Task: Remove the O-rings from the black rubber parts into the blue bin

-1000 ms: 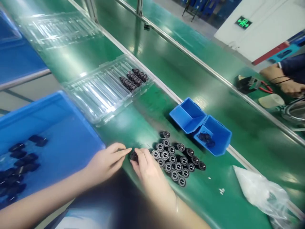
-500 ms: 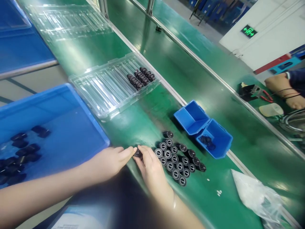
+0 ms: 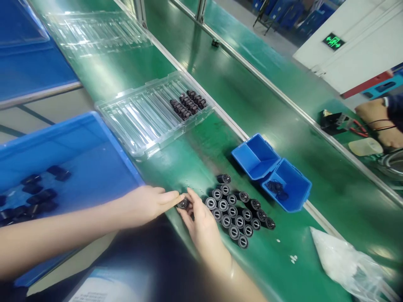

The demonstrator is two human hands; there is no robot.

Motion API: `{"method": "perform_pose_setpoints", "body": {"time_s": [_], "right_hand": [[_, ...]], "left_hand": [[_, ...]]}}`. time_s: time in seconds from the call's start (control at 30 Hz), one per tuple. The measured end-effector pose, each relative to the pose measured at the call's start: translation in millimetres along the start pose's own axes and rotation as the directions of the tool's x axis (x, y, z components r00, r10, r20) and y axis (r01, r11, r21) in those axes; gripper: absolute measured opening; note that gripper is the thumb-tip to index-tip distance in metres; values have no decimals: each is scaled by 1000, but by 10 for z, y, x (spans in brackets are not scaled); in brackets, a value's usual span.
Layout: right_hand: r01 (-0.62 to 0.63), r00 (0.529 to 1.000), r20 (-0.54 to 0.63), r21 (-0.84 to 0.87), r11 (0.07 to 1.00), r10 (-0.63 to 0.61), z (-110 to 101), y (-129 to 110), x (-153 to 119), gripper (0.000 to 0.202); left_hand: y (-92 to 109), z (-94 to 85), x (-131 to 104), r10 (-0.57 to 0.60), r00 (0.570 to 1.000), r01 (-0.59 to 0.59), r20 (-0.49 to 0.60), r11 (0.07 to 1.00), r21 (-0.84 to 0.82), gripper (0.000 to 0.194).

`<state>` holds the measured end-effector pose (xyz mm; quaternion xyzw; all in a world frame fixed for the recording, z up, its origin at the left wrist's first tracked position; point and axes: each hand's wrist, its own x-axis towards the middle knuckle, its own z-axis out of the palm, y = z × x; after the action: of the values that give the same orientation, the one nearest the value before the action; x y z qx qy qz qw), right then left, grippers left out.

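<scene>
At the near edge of the green bench, a black cylindrical part [image 3: 183,204] stands between my fingertips. My left hand [image 3: 146,205] reaches in from the left, its fingers pressed together against the part's top edge. From the other side my right hand [image 3: 201,220] curls its thumb and fingers around the same part. Just right of that hand, several similar black cylinders [image 3: 232,211] stand upright in a cluster. Most show a light slot in a round top; those along the far side have darker, ridged tops. My fingers partly hide the held part.
A blue bin [image 3: 103,167] with black pieces sits at left. Beyond are a clear ribbed tray [image 3: 135,117] with dark parts and two small blue boxes [image 3: 256,156], one holding black rings. A plastic bag [image 3: 340,256] and small white discs [image 3: 293,259] lie right. Another person's hand [image 3: 374,115] shows far right.
The whole view has shifted slightly. My hands stay on the black cylindrical part, and a little more of its top shows between the fingers. Nothing on the bench has visibly moved.
</scene>
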<state>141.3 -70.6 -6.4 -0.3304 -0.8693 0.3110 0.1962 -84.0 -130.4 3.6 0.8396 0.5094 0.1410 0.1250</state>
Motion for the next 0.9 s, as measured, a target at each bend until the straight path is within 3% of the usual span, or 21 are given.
{"method": "perform_pose_setpoints", "body": {"time_s": [0.07,0.27,0.43,0.63,0.77,0.9], "right_hand": [[6,1000,-12,7,1000,-6,0,-1,9,55],[-12,999,-33,-6,1000,12,10,-14,25,51],[4,999,-33,-35,999,-5,4,-31,33,51],[20,999,-40,-50,999,-22,13,-36,33,50],[35,999,-21,-65,997,-37,-5,-61,44,50],[47,999,-10,-86,995,-48,-22,-67,57,48]], "left_hand": [[22,1,-4,33,999,-34,5,999,16,52],[232,151,-115,-109,987,111,-120,994,13,50],[365,216,-166,-91,992,98,-84,992,81,54],[361,163,-137,-106,993,112,-51,987,115,53],[378,263,-177,-110,991,123,-75,970,208,47],[459,328,-202,-47,999,53,-28,944,326,44]]}}
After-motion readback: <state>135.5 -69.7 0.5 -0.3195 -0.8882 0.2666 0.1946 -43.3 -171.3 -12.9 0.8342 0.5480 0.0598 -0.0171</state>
